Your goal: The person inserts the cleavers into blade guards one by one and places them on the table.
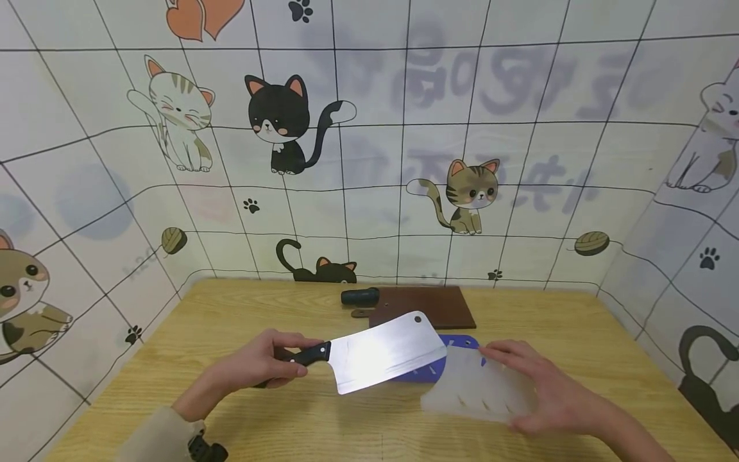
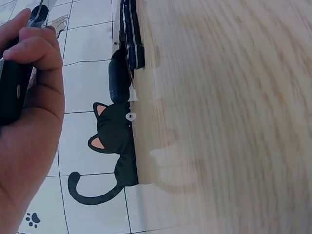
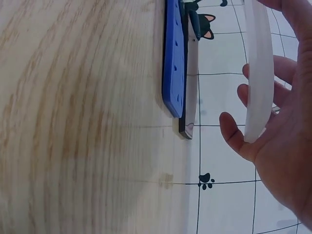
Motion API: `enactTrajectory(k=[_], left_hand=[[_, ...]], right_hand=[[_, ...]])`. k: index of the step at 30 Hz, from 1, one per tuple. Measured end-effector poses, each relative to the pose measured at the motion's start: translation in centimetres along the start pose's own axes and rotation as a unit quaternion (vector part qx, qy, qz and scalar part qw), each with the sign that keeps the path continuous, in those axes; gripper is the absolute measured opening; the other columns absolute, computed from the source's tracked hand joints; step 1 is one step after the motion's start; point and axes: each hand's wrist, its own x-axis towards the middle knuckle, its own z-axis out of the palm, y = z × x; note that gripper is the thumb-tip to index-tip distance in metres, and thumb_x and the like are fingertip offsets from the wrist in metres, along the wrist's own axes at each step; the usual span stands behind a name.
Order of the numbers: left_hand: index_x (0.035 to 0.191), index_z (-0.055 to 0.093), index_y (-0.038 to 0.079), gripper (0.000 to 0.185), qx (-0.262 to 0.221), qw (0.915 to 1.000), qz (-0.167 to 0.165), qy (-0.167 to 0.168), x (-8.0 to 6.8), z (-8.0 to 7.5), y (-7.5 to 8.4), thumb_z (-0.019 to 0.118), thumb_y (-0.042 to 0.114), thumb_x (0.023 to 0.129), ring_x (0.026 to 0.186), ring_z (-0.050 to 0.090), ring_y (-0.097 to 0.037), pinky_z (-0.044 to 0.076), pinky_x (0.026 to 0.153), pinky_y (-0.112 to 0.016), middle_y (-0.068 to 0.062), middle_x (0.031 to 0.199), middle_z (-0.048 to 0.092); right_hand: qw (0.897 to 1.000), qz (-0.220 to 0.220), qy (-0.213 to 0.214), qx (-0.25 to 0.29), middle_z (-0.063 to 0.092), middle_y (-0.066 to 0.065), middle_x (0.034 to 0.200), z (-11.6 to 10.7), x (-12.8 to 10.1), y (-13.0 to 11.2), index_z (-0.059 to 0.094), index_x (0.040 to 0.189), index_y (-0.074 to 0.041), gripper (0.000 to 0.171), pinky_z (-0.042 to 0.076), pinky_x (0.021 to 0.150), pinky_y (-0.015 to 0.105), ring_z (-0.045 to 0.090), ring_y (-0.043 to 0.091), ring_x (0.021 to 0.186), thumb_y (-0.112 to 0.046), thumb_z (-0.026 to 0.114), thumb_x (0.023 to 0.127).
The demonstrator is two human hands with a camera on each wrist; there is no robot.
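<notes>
My left hand [image 1: 271, 360] grips the black riveted handle [image 1: 312, 355] of a cleaver, whose broad shiny blade [image 1: 383, 353] points right above the table. In the left wrist view the fingers wrap the handle [image 2: 14, 90]. My right hand [image 1: 557, 393] holds a whitish translucent blade sheath [image 1: 462, 388] by its right side, thumb below and fingers above. Edge-on in the right wrist view, this sheath [image 3: 260, 73] lies between thumb and fingers. The blade tip is close to the sheath's left side; whether they touch I cannot tell.
Behind the blade a blue slotted flat piece [image 1: 466, 341] lies on the wooden table [image 1: 260, 308]. Farther back are a brown flat rectangular piece [image 1: 430, 305] and a dark cylindrical handle [image 1: 360, 296]. A cat-printed wall covering [image 1: 375, 224] borders the table.
</notes>
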Motion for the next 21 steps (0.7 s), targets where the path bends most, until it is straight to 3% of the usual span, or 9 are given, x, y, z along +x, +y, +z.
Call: enactTrajectory(k=[3, 10, 12, 15, 18, 21], left_hand=[[0.142, 0.058, -0.002, 0.047, -0.004, 0.9999, -0.006, 0.011, 0.2, 0.2, 0.1, 0.067, 0.001, 0.096, 0.053, 0.045, -0.008, 0.038, 0.049, -0.021, -0.032, 0.112, 0.055], [0.141, 0.061, 0.0, 0.048, -0.013, 0.9999, -0.006, 0.008, 0.7, 0.0, 0.0, 0.069, -0.001, 0.094, 0.052, 0.046, -0.007, 0.039, 0.049, -0.021, -0.026, 0.118, 0.06], [0.141, 0.061, 0.0, 0.049, -0.015, 0.9998, -0.003, -0.01, 0.9, 0.0, -0.1, 0.069, -0.001, 0.093, 0.052, 0.046, -0.007, 0.04, 0.049, -0.021, -0.024, 0.115, 0.061], [0.14, 0.06, -0.003, 0.049, -0.035, 0.9979, 0.002, -0.055, 1.1, 0.0, 0.0, 0.068, -0.004, 0.092, 0.049, 0.043, -0.008, 0.039, 0.048, -0.021, -0.018, 0.09, 0.062], [0.139, 0.062, -0.001, 0.05, -0.034, 0.9955, -0.003, -0.088, 1.3, -0.1, 0.0, 0.068, -0.005, 0.09, 0.048, 0.043, -0.008, 0.04, 0.047, -0.02, -0.016, 0.087, 0.064], [0.139, 0.063, 0.001, 0.05, -0.019, 0.9951, -0.014, -0.096, 1.4, -0.4, 0.0, 0.068, -0.003, 0.09, 0.05, 0.045, -0.008, 0.041, 0.049, -0.021, -0.01, 0.087, 0.065]], right_hand=[[1.0, 0.009, 0.015, -0.005, 0.054, -0.009, 0.135, 0.1, 0.0, 0.1, 0.059, 0.145, -0.027, 0.097, 0.05, 0.081, 0.035, 0.049, 0.008, 0.116, -0.035, 0.095, 0.055], [0.998, -0.012, 0.056, -0.02, 0.056, -0.007, 0.136, 0.3, -0.2, 0.6, 0.062, 0.142, -0.022, 0.101, 0.049, 0.083, 0.035, 0.049, 0.006, 0.119, -0.033, 0.097, 0.048], [0.998, -0.009, 0.058, -0.024, 0.057, -0.007, 0.135, 0.3, -0.3, 0.7, 0.063, 0.142, -0.022, 0.1, 0.049, 0.083, 0.036, 0.049, 0.006, 0.119, -0.034, 0.097, 0.049], [0.998, 0.003, 0.054, -0.028, 0.058, -0.009, 0.135, 0.2, -0.5, 0.6, 0.064, 0.141, -0.022, 0.099, 0.05, 0.083, 0.041, 0.051, 0.007, 0.118, -0.035, 0.096, 0.048], [0.999, 0.009, 0.041, -0.006, 0.058, -0.01, 0.136, 0.1, -0.8, 0.5, 0.064, 0.14, -0.025, 0.097, 0.05, 0.083, 0.041, 0.053, 0.008, 0.118, -0.034, 0.095, 0.049], [0.999, 0.005, 0.031, 0.02, 0.059, -0.01, 0.137, 0.0, -0.9, 0.3, 0.064, 0.141, -0.026, 0.095, 0.049, 0.083, 0.038, 0.053, 0.008, 0.118, -0.032, 0.095, 0.052]])
